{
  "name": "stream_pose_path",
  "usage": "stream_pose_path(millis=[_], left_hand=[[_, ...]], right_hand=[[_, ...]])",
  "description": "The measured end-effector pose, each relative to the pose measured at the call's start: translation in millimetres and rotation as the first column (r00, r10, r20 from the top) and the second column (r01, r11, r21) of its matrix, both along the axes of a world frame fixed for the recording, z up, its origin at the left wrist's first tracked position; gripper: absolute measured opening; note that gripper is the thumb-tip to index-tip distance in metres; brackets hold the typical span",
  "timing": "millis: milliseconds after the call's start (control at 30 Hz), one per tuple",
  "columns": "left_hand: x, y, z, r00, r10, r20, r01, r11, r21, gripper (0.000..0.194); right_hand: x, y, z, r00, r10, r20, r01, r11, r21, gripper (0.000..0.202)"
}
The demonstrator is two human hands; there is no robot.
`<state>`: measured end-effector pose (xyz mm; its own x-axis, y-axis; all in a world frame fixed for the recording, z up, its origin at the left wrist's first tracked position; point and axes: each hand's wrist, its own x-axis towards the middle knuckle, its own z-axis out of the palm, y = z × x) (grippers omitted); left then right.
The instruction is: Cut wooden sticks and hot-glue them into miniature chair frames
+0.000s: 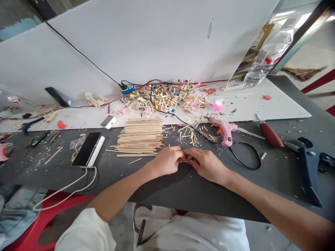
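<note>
My left hand (169, 161) and my right hand (208, 166) meet over the dark table (167, 193), fingertips pinched close together. Whatever lies between the fingers is mostly hidden; a thin brownish edge shows, too small to name. Just beyond my left hand, a stack of thin wooden sticks (140, 136) lies side by side, with one short stick (135, 161) apart in front. Cut stick pieces (193, 136) are scattered beyond my right hand. A pink hot glue gun (228, 133) rests to the right of them, its nozzle pointing left.
Behind lies a heap of stick pieces with coloured balls (167, 97) on a white board (246, 111). Right: red-handled tool (271, 135), blue-handled cutters (309, 167), water bottle (269, 61). Left: phone (87, 148) with a looping white cable (65, 198), small white box (108, 122).
</note>
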<state>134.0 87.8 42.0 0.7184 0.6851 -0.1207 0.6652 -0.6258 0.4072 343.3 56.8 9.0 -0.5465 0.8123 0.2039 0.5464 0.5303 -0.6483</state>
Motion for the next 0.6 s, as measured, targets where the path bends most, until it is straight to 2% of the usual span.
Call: stream_pose_path(millis=[100,200,333,600], left_hand=[[-8.2,-4.5,-3.9,1.0,0.009,-0.006,-0.009,0.999,0.033,0.02],[-12.8,-6.5,0.7,0.997,0.012,-0.078,-0.007,0.998,0.064,0.019],[-14.0,-5.9,7.8,0.994,0.015,-0.11,-0.009,0.998,0.056,0.018],[-14.5,-4.6,5.7,0.993,0.0,-0.116,0.005,0.999,0.049,0.018]], right_hand=[[0.4,-2.2,-1.4,1.0,-0.002,0.022,0.001,0.999,0.038,0.031],[-0.2,-3.6,-0.9,0.999,0.002,0.033,-0.004,0.998,0.061,0.026],[-1.6,-4.3,0.8,1.0,0.001,0.028,-0.003,0.997,0.08,0.025],[-2.1,-0.6,1.4,1.0,-0.002,0.026,0.0,0.997,0.077,0.021]])
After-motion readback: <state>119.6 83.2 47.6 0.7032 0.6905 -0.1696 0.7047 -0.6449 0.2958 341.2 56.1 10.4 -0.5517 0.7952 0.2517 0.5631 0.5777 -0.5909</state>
